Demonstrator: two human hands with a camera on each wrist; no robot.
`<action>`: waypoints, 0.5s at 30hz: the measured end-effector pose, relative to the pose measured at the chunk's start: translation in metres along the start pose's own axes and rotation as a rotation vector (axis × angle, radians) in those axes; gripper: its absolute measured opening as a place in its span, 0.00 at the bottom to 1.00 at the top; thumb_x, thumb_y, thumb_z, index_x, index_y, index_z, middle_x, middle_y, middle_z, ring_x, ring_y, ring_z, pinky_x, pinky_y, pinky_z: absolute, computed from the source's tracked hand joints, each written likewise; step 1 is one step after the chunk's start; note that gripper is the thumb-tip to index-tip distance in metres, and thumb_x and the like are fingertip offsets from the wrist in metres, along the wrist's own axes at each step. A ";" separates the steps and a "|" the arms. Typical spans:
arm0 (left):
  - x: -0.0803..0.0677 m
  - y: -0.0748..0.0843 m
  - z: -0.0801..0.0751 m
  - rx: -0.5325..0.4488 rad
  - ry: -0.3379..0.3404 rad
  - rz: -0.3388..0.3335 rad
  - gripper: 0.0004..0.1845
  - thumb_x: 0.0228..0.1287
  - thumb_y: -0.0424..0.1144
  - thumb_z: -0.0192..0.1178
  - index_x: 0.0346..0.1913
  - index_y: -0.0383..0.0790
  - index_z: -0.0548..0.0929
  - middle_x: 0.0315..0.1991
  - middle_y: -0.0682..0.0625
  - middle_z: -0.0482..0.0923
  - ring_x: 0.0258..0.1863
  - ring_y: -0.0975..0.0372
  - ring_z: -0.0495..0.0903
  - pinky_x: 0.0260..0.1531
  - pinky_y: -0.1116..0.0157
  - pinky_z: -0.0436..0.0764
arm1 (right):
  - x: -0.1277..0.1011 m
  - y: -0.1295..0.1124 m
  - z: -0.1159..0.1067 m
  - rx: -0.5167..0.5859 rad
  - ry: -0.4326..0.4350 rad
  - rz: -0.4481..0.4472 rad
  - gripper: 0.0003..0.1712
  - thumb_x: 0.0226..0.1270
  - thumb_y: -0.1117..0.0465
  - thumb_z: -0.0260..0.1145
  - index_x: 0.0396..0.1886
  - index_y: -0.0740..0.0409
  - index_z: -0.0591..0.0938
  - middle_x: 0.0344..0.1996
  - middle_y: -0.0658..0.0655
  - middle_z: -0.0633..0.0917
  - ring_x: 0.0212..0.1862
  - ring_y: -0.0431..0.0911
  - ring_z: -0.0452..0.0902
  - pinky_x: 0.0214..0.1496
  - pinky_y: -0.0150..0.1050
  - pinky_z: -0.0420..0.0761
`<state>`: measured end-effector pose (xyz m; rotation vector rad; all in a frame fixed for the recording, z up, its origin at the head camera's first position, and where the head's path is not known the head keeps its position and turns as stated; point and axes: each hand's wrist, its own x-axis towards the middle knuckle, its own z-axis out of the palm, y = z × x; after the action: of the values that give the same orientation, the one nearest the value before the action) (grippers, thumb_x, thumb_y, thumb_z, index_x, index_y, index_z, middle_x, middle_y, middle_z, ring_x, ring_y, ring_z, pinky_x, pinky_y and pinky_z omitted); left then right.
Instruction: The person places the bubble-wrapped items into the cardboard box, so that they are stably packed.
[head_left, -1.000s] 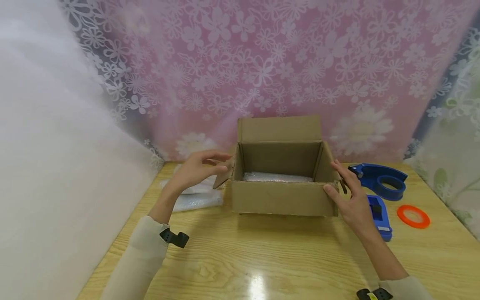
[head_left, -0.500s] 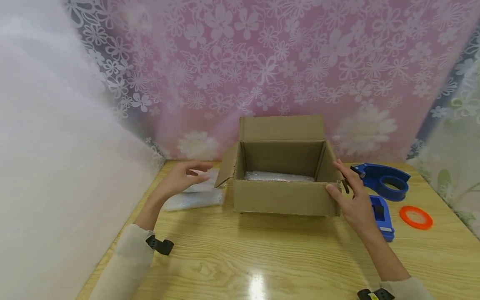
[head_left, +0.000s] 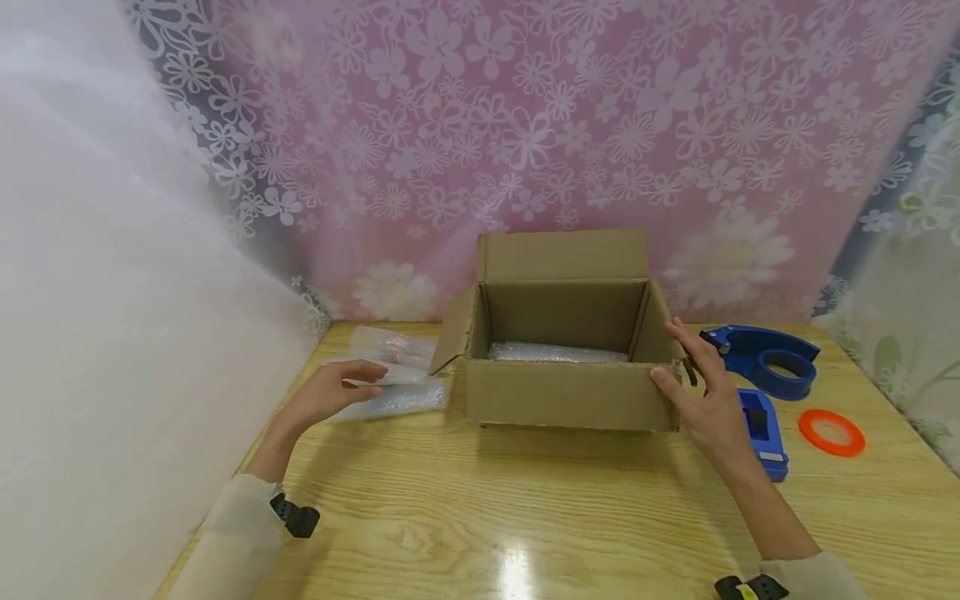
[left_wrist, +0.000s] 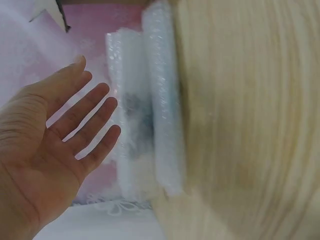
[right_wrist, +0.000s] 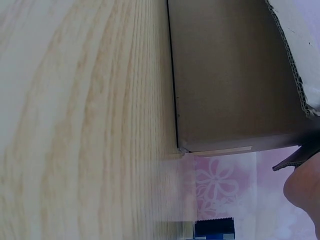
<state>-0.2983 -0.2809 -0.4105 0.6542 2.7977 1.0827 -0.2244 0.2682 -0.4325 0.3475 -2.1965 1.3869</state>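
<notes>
1. The cardboard box (head_left: 566, 367) sits open at the middle of the wooden table (head_left: 525, 517), its back flap upright at 12 o'clock and its left flap angled out at 9 o'clock. A layer of bubble wrap lines its floor (head_left: 558, 352).
2. The right hand (head_left: 708, 400) rests at the box's 3 o'clock corner, thumb on the front wall, fingers straight and slightly spread along the right edge. It grips nothing.
3. The left hand (head_left: 330, 392) is at 9 o'clock from the box, above a stack of bubble wrap sheets (head_left: 393, 375) lying on the table just beside the left flap. In the left wrist view the palm (left_wrist: 45, 155) is flat, fingers (left_wrist: 92, 125) straight and apart, close to the sheets (left_wrist: 150, 100); whether the fingertips touch them I cannot tell.
4. At 3 o'clock beyond the right hand lies a blue tape dispenser (head_left: 765, 358), a smaller blue tool (head_left: 761, 421) just in front of it, partly hidden by the hand.
5. Farther out at 3 o'clock lies an orange ring (head_left: 831, 433), apart from both blue tools.
6. A pink flowered curtain (head_left: 525, 125) hangs behind the table at 12 o'clock.
</notes>
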 end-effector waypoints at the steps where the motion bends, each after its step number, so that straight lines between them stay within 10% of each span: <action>1: -0.002 -0.004 0.001 -0.001 -0.007 -0.010 0.24 0.73 0.44 0.67 0.67 0.40 0.81 0.62 0.45 0.83 0.62 0.48 0.80 0.61 0.45 0.79 | 0.000 0.000 0.000 0.000 -0.001 0.001 0.40 0.74 0.69 0.67 0.81 0.48 0.66 0.81 0.53 0.61 0.78 0.34 0.53 0.69 0.19 0.58; 15: -0.011 -0.029 0.016 -0.008 -0.007 -0.071 0.23 0.74 0.43 0.66 0.67 0.40 0.82 0.70 0.43 0.77 0.67 0.45 0.75 0.64 0.44 0.77 | -0.001 -0.001 0.000 -0.011 -0.007 0.015 0.39 0.75 0.67 0.67 0.82 0.46 0.66 0.82 0.49 0.60 0.79 0.35 0.52 0.69 0.21 0.58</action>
<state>-0.2950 -0.2947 -0.4430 0.5523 2.7858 1.0759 -0.2228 0.2676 -0.4322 0.3329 -2.2162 1.3826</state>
